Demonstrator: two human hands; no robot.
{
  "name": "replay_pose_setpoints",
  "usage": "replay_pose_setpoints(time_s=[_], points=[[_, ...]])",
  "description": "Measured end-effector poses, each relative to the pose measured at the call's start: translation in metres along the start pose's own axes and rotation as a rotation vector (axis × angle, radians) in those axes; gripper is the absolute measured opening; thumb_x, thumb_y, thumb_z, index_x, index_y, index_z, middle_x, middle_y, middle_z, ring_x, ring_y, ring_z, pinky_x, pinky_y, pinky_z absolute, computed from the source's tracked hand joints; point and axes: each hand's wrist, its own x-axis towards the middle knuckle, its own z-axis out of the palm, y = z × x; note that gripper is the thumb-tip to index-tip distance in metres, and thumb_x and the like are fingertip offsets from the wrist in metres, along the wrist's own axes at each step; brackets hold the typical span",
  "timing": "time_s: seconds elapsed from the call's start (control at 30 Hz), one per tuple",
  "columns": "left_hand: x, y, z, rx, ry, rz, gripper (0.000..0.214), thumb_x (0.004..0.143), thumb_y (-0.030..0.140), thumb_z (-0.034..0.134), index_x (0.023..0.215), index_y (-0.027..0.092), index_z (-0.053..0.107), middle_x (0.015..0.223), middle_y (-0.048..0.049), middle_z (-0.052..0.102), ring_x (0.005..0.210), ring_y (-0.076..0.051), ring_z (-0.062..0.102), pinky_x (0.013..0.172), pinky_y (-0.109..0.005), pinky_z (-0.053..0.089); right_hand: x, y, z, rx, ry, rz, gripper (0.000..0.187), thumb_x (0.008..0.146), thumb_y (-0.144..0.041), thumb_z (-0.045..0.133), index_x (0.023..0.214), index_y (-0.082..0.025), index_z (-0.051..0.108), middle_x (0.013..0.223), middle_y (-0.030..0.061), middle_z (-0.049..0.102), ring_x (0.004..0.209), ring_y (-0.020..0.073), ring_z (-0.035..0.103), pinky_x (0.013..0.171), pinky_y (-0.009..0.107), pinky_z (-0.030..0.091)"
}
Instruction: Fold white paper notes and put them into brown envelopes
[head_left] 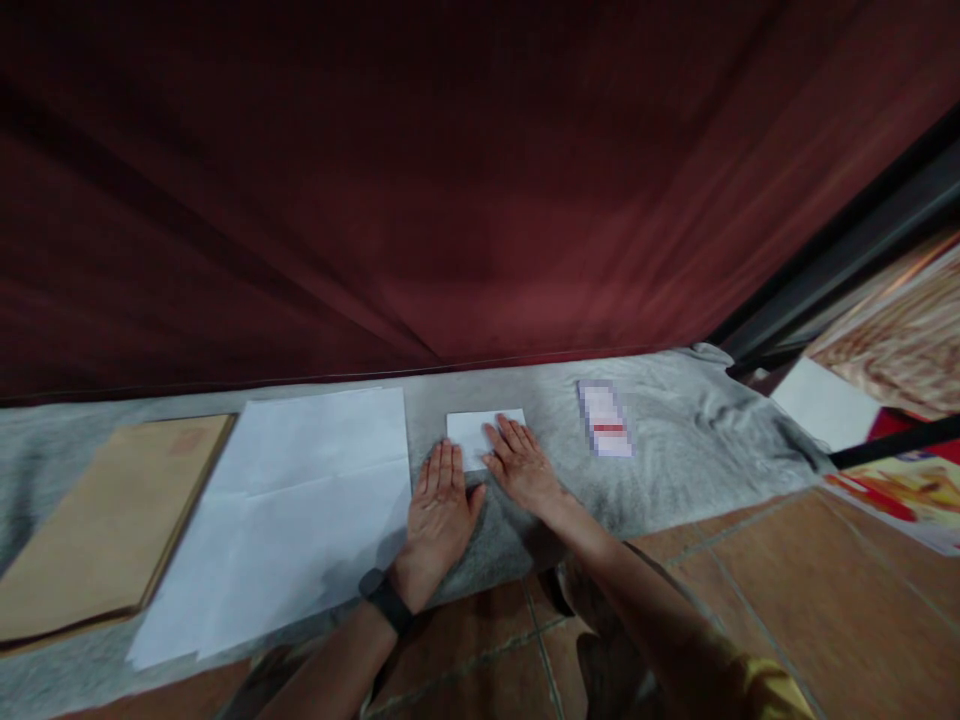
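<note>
A small white paper [466, 428], folded or cut to a rectangle, lies flat on the grey cloth [525, 560]. My right hand [523, 468] rests on its right part, palm down with the fingers stretched out. At the paper's lower left corner lies my left hand [440, 507], also flat, fingers straight and thumb apart; whether it presses on the paper's edge I cannot tell. Large white sheets [322, 500] lie just left of that hand. Right of my right hand is a pinkish-white bundle [606, 418] with a red band, its details blurred out.
Brown envelopes [127, 500] are stacked at the far left. A dark red curtain [480, 220] hangs along the back edge of the cloth. On the right are a dark frame bar [840, 240] and printed posters [907, 490]. Below is a tiled floor [825, 600].
</note>
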Motion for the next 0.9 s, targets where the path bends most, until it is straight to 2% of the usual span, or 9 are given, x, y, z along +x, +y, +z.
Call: replay_pose_setpoints(time_s=[0.17, 0.37, 0.57, 0.7, 0.8, 0.9], points=[[-0.001, -0.001, -0.001, -0.007, 0.024, 0.008, 0.069, 0.097, 0.043, 0.039, 0.152, 0.001, 0.034, 0.157, -0.0235, 0.038, 0.150, -0.032, 0.031, 0.119, -0.051, 0.032, -0.002, 0.008, 0.000, -0.009, -0.001, 0.043, 0.056, 0.105, -0.043, 0.042, 0.156, -0.020, 0.036, 0.164, 0.0119, 0.029, 0.152, 0.0260, 0.026, 0.122, 0.047, 0.025], [-0.002, -0.001, -0.005, 0.012, 0.016, -0.003, 0.070, 0.097, 0.044, 0.039, 0.149, -0.002, 0.037, 0.156, -0.0256, 0.039, 0.148, -0.033, 0.033, 0.118, -0.050, 0.034, -0.005, 0.023, 0.001, -0.042, 0.019, 0.083, 0.060, 0.105, -0.044, 0.041, 0.155, -0.013, 0.036, 0.162, 0.0148, 0.031, 0.150, 0.0287, 0.028, 0.122, 0.047, 0.025], [-0.004, -0.003, -0.003, 0.009, 0.027, -0.015, 0.071, 0.097, 0.046, 0.040, 0.151, 0.001, 0.035, 0.156, -0.0246, 0.040, 0.148, -0.033, 0.035, 0.118, -0.051, 0.034, -0.005, 0.028, -0.004, -0.047, 0.021, 0.156, 0.063, 0.103, -0.044, 0.042, 0.154, -0.008, 0.036, 0.160, 0.0164, 0.036, 0.148, 0.0300, 0.031, 0.119, 0.045, 0.027], [-0.004, -0.002, -0.003, 0.012, 0.026, -0.023, 0.071, 0.097, 0.046, 0.040, 0.152, 0.001, 0.034, 0.156, -0.0247, 0.039, 0.148, -0.033, 0.034, 0.119, -0.051, 0.032, 0.004, 0.023, -0.018, -0.035, -0.002, 0.294, 0.057, 0.102, -0.039, 0.044, 0.151, -0.011, 0.041, 0.148, 0.0179, 0.051, 0.134, 0.0313, 0.047, 0.110, 0.043, 0.036], [-0.003, -0.001, -0.004, 0.021, 0.015, -0.026, 0.071, 0.097, 0.045, 0.040, 0.151, 0.000, 0.034, 0.157, -0.0253, 0.038, 0.149, -0.033, 0.032, 0.119, -0.051, 0.032, 0.013, 0.018, -0.030, 0.020, -0.034, 0.407, 0.049, 0.101, -0.036, 0.045, 0.145, -0.015, 0.048, 0.129, 0.0168, 0.063, 0.116, 0.0275, 0.061, 0.098, 0.036, 0.044], [-0.002, 0.000, -0.005, 0.029, 0.001, -0.032, 0.071, 0.096, 0.045, 0.041, 0.149, -0.003, 0.037, 0.157, -0.0256, 0.038, 0.149, -0.034, 0.031, 0.119, -0.050, 0.032, 0.021, 0.017, -0.036, 0.115, -0.081, 0.509, 0.038, 0.099, -0.034, 0.048, 0.133, -0.018, 0.056, 0.117, 0.0131, 0.067, 0.102, 0.0228, 0.066, 0.085, 0.029, 0.047]])
